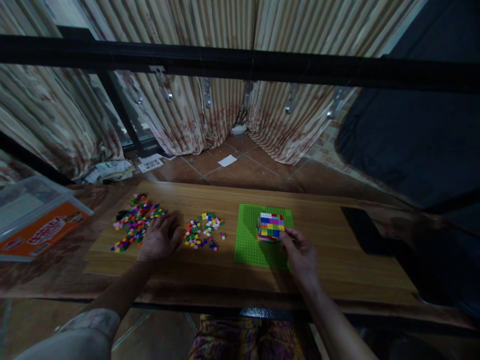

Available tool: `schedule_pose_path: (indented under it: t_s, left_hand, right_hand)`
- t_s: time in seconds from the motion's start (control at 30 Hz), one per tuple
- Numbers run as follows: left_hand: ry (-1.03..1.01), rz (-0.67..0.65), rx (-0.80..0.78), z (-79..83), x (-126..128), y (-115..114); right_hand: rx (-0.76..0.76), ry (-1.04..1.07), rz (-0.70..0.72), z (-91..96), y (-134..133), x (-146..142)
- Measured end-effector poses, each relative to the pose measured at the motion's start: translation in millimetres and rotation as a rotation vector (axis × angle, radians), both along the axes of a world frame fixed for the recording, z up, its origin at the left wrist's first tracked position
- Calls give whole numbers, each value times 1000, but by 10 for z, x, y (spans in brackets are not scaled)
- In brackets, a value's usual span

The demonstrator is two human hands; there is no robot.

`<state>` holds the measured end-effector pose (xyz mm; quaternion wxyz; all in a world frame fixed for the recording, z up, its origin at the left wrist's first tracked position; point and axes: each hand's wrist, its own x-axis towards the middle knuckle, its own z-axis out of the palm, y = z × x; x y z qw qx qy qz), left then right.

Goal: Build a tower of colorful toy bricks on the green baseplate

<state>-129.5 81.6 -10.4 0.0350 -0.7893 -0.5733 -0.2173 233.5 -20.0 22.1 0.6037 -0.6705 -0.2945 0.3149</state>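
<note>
A small block built of multicoloured toy bricks (pixel 269 226) sits on a green studded baseplate (pixel 249 250). My right hand (pixel 303 255) is closed at the block's right front corner, thumb and forefinger pinched against it. Whether a loose brick is between those fingertips is too small to tell. My left hand (pixel 160 237) rests palm down at the right edge of a large pile of loose toy bricks (pixel 137 220), its fingers bent but apart. To the right of that hand lies a smaller scatter of loose bricks (pixel 195 232).
The wooden board (pixel 322 215) carries all the bricks. A clear plastic tub with an orange label (pixel 45 227) stands at the left. A dark flat object (pixel 365 232) lies at the right. Beyond the board, a black rail (pixel 225 62) crosses before striped curtains (pixel 225 110).
</note>
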Motion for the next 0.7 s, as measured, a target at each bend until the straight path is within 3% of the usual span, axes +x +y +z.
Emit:
schedule_pose_path:
  t_s: [0.3,0.7]
  left_hand:
    - [-10,-2,14,56,19,-19]
    - [22,-5,15,-2,-29,24]
  right_hand:
    - [0,19,-58,3,54,-45]
    - [16,174,-26,-39,-115,70]
